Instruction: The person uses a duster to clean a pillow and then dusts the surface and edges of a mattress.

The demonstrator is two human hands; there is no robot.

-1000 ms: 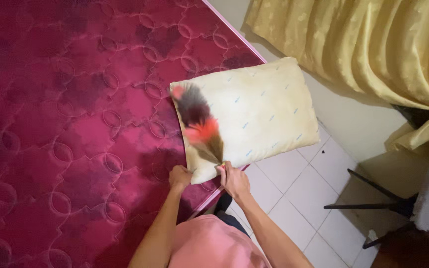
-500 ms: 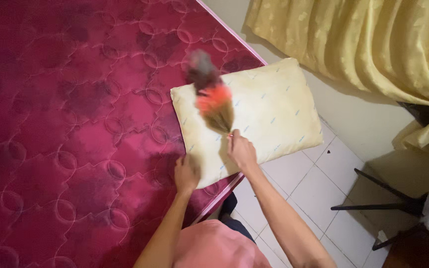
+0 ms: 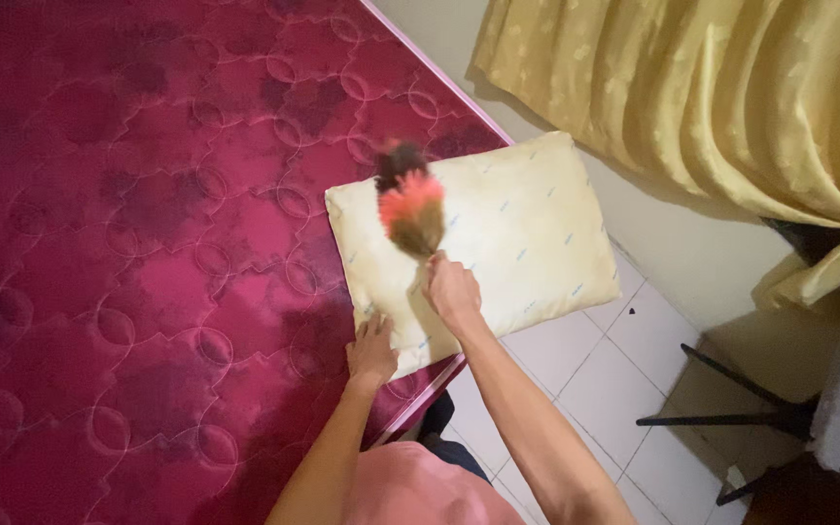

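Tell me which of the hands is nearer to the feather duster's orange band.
Right. The right hand grips the feather duster just below its feathers, over the pillow. The left hand rests lower down, pressing the pillow's near corner on the mattress.

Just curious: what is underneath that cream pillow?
The cream rectangular pillow lies on the corner of a crimson quilted mattress, partly overhanging white floor tiles. Whatever lies directly beneath it is covered.

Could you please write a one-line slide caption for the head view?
Right hand sweeps a red-and-brown feather duster over a cream pillow; left hand steadies its corner.
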